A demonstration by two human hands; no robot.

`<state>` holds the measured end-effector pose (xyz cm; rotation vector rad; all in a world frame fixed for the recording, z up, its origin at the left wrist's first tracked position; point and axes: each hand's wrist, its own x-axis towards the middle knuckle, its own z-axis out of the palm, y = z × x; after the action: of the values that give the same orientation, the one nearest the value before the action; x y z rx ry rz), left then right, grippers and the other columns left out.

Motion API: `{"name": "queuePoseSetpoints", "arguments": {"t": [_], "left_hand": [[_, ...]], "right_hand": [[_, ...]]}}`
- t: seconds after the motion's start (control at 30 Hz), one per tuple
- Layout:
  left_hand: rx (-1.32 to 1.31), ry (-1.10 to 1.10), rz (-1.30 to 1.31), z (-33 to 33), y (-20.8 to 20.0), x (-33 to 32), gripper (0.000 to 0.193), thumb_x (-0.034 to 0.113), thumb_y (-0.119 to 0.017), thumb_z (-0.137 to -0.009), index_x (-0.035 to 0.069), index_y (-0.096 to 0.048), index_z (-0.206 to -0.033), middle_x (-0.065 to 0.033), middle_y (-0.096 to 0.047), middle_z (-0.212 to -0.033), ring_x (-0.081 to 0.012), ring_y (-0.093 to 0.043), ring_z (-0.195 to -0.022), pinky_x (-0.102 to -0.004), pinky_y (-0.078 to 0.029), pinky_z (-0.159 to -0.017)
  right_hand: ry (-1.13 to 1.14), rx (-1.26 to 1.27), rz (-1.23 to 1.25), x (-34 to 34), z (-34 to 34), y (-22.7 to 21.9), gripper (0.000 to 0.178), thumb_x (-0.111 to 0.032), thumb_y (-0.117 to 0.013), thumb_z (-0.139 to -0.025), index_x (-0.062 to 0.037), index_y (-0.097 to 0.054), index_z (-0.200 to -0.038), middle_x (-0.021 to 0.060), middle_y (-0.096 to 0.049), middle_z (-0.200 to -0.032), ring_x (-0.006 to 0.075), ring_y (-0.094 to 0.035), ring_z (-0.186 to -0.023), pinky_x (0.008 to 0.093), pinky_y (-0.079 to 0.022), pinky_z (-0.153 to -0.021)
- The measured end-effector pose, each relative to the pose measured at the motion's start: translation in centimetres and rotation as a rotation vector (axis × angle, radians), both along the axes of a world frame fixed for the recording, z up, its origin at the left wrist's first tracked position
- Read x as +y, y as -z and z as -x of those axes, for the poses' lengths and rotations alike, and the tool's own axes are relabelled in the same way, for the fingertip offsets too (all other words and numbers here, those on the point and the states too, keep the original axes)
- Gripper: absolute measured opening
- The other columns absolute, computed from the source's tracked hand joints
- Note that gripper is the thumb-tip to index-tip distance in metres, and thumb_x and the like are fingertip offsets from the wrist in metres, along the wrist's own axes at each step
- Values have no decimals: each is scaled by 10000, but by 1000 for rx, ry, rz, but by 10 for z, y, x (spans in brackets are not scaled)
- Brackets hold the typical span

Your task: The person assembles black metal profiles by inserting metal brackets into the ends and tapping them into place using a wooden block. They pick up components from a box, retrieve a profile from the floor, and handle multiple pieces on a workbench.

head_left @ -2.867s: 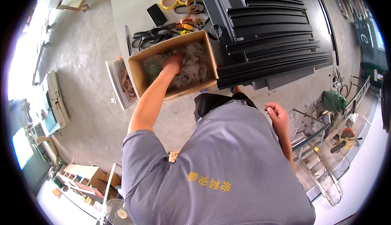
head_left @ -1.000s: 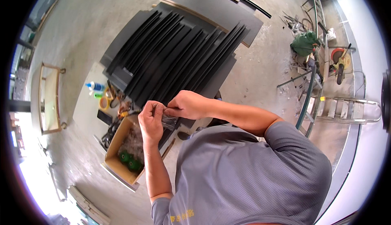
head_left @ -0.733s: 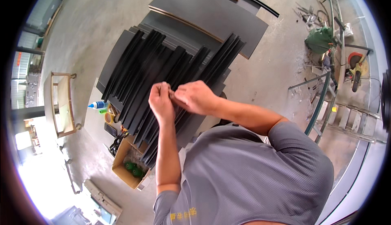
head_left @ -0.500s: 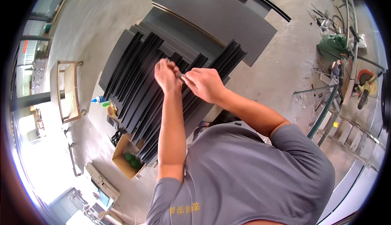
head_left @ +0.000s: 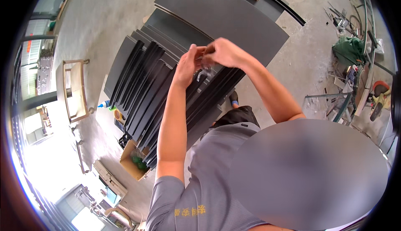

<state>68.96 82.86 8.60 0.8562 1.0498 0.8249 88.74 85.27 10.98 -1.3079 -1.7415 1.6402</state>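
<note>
My left hand (head_left: 189, 67) is raised over the stack of dark bars, its fingers curled and thumb up. My right hand (head_left: 224, 54) meets it from the right, fingers bent inward and blurred at the tips. Just below the fingertips shows a small shiny piece (head_left: 204, 74), silvery or clear, too smeared to name. Whatever the fingers themselves grip is hidden. Beneath both hands, long black profile bars (head_left: 142, 80) lie side by side on dark grey panels (head_left: 225, 15).
An open cardboard box (head_left: 131, 164) with green items stands by the bars' near left end. Tape rolls (head_left: 119, 116) and a blue-capped bottle (head_left: 103, 104) lie at the left edge. A wheeled cart (head_left: 75, 91) stands farther left. Scrap and a green sack (head_left: 348, 49) occupy the right floor.
Both hands have moved up and slightly right, away from me. The right hand has turned over the left one's fingers, and the shiny piece now shows below them.
</note>
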Motion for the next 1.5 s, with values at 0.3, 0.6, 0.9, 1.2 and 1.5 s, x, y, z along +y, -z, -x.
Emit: {"name": "queuePoseSetpoints", "arguments": {"t": [0.3,0.6,0.9,1.2,1.5], "left_hand": [[-113,-563,-16,-33,23,15,336,344,-523,-1111,88,-597,-905,16,-541,-727,-100,-518,-630,-277,-430,-582],[-690,-663,225,-7,62,11,373,386,-478,-1114,84,-649,-976,-57,-657,-905,-220,-633,-846,-388,-532,-761],[-403,-732,113,45,0,-39,239,241,-561,-1077,10,-618,-1101,34,-320,-664,-93,-347,-606,-275,-287,-534],[-500,-573,277,46,-20,-123,220,277,-578,-1065,79,-628,-1148,-54,-671,-1029,-195,-658,-899,-285,-582,-726],[-348,-819,179,75,-29,-197,420,-42,-522,-1006,-57,-497,-1425,-273,-582,-1408,-337,-643,-1225,-321,-594,-1021]], "right_hand": [[249,-82,-164,26,21,-3,356,-298,-732,-955,52,-679,-917,112,-676,-766,171,-613,-716,342,-491,-658],[-141,378,502,36,11,-21,171,-153,-642,-893,-68,-617,-746,-23,-523,-636,55,-363,-483,246,-270,-464],[250,-60,-105,53,5,31,247,-221,-700,-889,23,-739,-898,116,-681,-720,207,-631,-672,379,-495,-663],[257,-98,133,117,40,135,310,-172,-720,-825,25,-751,-1062,145,-743,-908,252,-681,-839,391,-525,-763],[396,-733,-338,208,-25,153,433,-327,-628,-930,-2,-703,-1207,255,-613,-1361,449,-610,-1240,530,-522,-1033]]}}
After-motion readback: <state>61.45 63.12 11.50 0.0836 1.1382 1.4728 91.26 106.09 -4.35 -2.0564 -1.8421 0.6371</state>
